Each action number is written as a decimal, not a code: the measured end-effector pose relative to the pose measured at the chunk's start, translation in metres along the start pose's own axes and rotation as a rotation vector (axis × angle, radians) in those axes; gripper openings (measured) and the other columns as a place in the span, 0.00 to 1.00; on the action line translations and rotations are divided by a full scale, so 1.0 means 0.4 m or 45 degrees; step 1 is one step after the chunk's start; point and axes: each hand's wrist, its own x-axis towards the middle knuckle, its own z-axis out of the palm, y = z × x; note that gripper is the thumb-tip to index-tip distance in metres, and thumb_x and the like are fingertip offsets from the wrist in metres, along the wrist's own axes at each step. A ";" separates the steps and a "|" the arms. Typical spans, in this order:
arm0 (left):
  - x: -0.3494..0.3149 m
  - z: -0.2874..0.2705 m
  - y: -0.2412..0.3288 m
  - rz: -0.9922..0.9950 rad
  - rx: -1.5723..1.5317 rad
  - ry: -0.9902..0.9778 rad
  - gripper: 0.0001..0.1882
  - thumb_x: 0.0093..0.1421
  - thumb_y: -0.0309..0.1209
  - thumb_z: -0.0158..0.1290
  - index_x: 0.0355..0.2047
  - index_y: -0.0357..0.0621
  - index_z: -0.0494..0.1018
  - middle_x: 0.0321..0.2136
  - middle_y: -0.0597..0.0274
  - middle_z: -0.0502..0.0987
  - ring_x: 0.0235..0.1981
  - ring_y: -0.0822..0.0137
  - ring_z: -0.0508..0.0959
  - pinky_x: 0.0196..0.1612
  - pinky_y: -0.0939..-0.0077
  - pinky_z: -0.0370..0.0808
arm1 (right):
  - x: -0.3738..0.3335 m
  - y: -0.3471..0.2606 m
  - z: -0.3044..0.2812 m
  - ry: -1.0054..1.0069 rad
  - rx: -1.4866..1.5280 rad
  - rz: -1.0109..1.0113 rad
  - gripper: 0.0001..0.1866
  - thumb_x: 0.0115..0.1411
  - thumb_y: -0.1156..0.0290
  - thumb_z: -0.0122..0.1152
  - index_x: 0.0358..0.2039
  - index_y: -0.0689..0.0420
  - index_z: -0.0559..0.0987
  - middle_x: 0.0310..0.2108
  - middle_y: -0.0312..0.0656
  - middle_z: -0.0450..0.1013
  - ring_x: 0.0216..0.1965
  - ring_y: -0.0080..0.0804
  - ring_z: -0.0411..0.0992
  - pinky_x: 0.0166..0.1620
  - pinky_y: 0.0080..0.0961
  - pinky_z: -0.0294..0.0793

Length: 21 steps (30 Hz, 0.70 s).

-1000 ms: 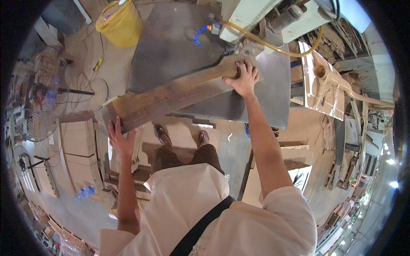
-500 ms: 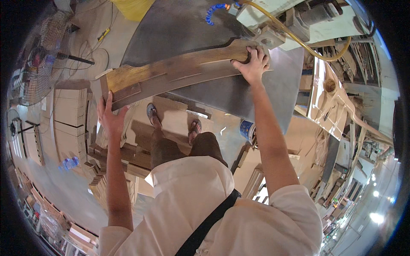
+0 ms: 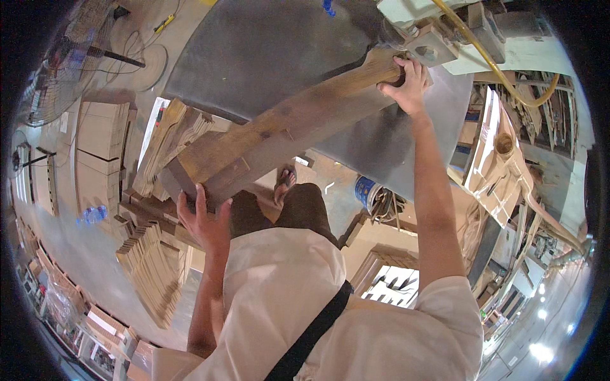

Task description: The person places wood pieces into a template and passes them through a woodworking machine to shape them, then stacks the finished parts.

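A long, shaped wooden workpiece (image 3: 286, 117) with a curved edge slants from low left to upper right, partly over a dark metal machine table (image 3: 254, 44). My left hand (image 3: 206, 222) holds its near end, fingers on the end face and thumb at the lower edge. At the far end my right hand (image 3: 410, 86) is wrapped round the wood, thumb on one side and fingers over the top. That end lies close to a grey metal block (image 3: 432, 47) of the machine. The underside of the workpiece is hidden.
Shaped wooden pieces are stacked at the left (image 3: 166, 140) and lower left (image 3: 149, 273). A blue bucket (image 3: 365, 190) with thin offcuts stands below the table's edge. A yellow hose (image 3: 495, 60) hangs at upper right. Far left stands a fan (image 3: 54, 82), with cables on the floor.
The workpiece has turned: its near end has come down toward my body with my left hand. My right hand has shifted right and slightly up with the far end.
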 end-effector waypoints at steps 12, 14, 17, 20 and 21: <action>-0.118 0.019 0.070 -0.059 -0.064 0.040 0.40 0.41 0.38 0.76 0.58 0.59 0.76 0.59 0.47 0.64 0.61 0.44 0.64 0.60 0.48 0.64 | 0.040 0.089 0.001 -0.041 0.033 -0.143 0.45 0.30 0.51 0.78 0.55 0.44 0.75 0.59 0.42 0.62 0.67 0.54 0.51 0.68 0.53 0.46; -0.125 0.021 0.073 -0.059 -0.067 0.038 0.40 0.41 0.38 0.76 0.58 0.58 0.76 0.59 0.47 0.64 0.60 0.45 0.65 0.60 0.49 0.65 | 0.040 0.092 0.000 0.036 -0.001 -0.222 0.44 0.31 0.53 0.77 0.54 0.44 0.75 0.53 0.40 0.65 0.60 0.48 0.58 0.64 0.47 0.51; -0.135 0.021 0.079 -0.058 -0.055 0.038 0.39 0.41 0.37 0.76 0.57 0.58 0.77 0.59 0.47 0.64 0.60 0.45 0.65 0.60 0.51 0.66 | 0.046 0.091 -0.005 0.060 -0.028 -0.257 0.43 0.32 0.55 0.77 0.54 0.45 0.74 0.50 0.39 0.67 0.58 0.46 0.62 0.62 0.44 0.52; -0.142 0.024 0.082 -0.052 -0.064 0.046 0.39 0.42 0.36 0.75 0.57 0.57 0.77 0.59 0.47 0.64 0.59 0.45 0.66 0.60 0.51 0.66 | 0.047 0.092 -0.011 0.044 -0.015 -0.273 0.44 0.32 0.55 0.77 0.55 0.44 0.74 0.50 0.39 0.66 0.58 0.46 0.61 0.63 0.44 0.52; -0.141 0.024 0.082 -0.041 -0.064 0.046 0.39 0.42 0.36 0.75 0.58 0.57 0.76 0.59 0.47 0.64 0.59 0.45 0.66 0.59 0.51 0.66 | 0.048 0.092 -0.013 0.045 -0.006 -0.283 0.44 0.32 0.55 0.77 0.55 0.44 0.74 0.50 0.39 0.66 0.58 0.46 0.61 0.63 0.45 0.52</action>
